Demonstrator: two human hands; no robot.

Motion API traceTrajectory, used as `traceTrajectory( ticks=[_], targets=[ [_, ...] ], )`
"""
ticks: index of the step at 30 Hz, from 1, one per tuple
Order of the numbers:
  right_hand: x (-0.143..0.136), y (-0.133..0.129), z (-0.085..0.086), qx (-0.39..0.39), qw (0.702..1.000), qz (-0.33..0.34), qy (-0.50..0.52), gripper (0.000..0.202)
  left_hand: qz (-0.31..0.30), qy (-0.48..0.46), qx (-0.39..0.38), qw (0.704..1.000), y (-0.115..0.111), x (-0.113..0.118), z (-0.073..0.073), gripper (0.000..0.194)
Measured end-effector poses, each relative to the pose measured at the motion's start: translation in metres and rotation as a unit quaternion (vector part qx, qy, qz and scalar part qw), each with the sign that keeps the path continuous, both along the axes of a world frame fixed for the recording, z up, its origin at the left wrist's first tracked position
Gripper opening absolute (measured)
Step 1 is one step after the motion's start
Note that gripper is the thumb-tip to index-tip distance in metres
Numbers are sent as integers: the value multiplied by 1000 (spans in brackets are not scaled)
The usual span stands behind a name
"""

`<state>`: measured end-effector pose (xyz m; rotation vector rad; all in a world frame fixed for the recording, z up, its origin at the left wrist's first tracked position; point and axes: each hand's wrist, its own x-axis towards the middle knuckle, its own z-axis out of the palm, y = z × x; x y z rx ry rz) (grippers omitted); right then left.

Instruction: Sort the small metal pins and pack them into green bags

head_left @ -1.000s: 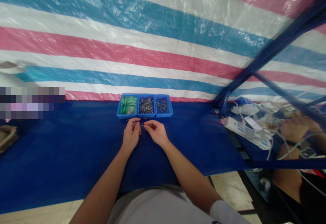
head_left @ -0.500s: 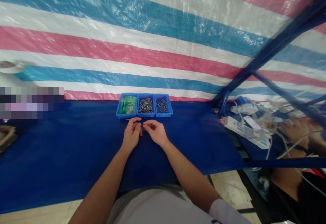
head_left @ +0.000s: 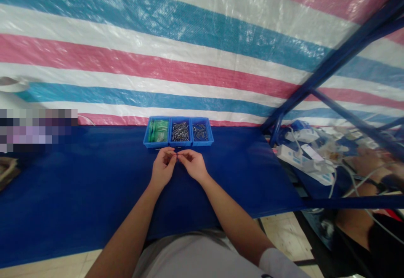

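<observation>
My left hand and my right hand meet fingertip to fingertip over the blue table, thumbs and forefingers pinched. Whatever lies between the left fingertips is too small to make out. A thin metal piece showed at my right fingertips a moment ago; now the fingers largely hide it. Just beyond the hands stand three joined blue bins: the left bin has green packets, the middle one short metal pieces, the right one thinner dark metal pieces. A thin dark piece lies before the middle bin.
The blue tabletop spreads to both sides. A striped plastic sheet hangs behind it. At the right are a blue metal frame, a white power strip, cables and another person's blurred arm. A brown object sits far left.
My fingertips have come together, and the thin metal piece seen between them before is now mostly hidden. The bins have not moved on the table.
</observation>
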<state>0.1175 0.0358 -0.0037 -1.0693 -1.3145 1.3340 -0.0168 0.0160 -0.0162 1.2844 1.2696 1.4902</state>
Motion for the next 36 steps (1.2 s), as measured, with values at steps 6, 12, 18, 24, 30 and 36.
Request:
traceTrajectory(
  ticks=[6,12,18,24,30,36],
  targets=[
    [1,2,-2,12,1000,-5,-8,19,-5,-5,-8,1000,-1,1,5,26],
    [1,1,-1,25,1000,-12,-11,19,-8,-3,2,1000,-1,1,7,22],
    [0,0,0,18,1000,-17,-16,20,-9,8,8,1000,-2,0,8,20],
    [0,0,3,12,1000,-7,-12,20,-3,17,-2,1000,-3,0,10,21],
    [0,1,2,4,1000,-15,22,22,-7,-16,-9,1000,-2,1,7,33],
    [0,1,2,-4,1000,6,25,26,2,-36,-11,999,0,0,3,32]
  ],
)
